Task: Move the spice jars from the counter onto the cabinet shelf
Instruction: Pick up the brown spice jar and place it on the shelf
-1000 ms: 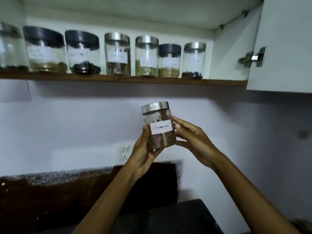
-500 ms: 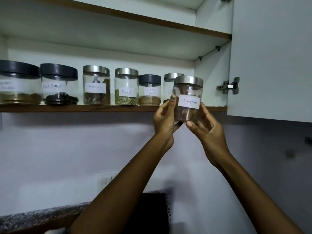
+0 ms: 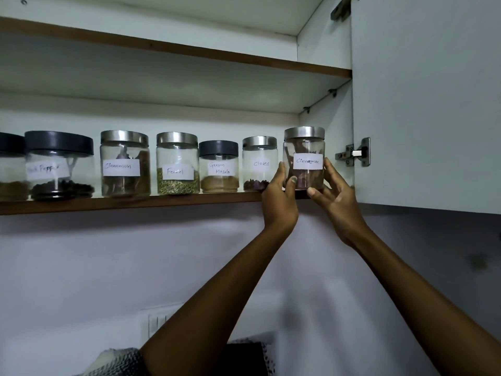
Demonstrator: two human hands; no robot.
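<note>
- Held upright at the right end of the brown-edged cabinet shelf [image 3: 135, 203]: clear glass jar with steel lid and white "Cinnamon" label [image 3: 304, 158]; base at shelf level, resting or not cannot be told.
- Gripped from both sides: left hand [image 3: 279, 198] curled round the jar's left wall, right hand [image 3: 334, 196] round its right wall, thumb under the label.
- Just left of it: steel-lidded "Cloves" jar [image 3: 259, 163], then black-lidded "Garam Masala" jar [image 3: 219, 166], "Fennel" jar [image 3: 177, 163].
- Open white cabinet door [image 3: 425, 104] at right.
</note>
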